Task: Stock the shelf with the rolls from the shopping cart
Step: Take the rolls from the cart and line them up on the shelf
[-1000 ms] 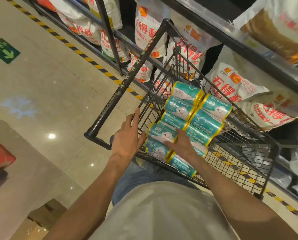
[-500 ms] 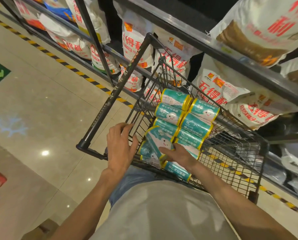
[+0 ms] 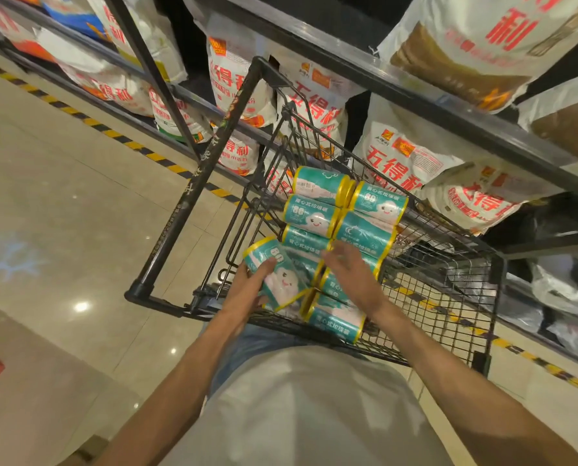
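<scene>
Dim aisle; rolls (image 3: 318, 213) half hidden under blurred right hand (image 3: 351, 277) fingers (image 3: 334, 255).

Both arms are stretched forward; left hand (image 3: 247, 290) is curled round a roll (image 3: 276, 275), right hand (image 3: 351, 277) is held flat, fingers (image 3: 336, 255) spread.

The right hand (image 3: 350, 275) is blurred, and it covers the rolls (image 3: 339, 319) just under it, so their number cannot be told. The fingers of the left hand (image 3: 247, 290) hide part of the tilted roll (image 3: 279, 275). The sacks (image 3: 476, 38) far beyond both hands are cut off by the top edge.
</scene>
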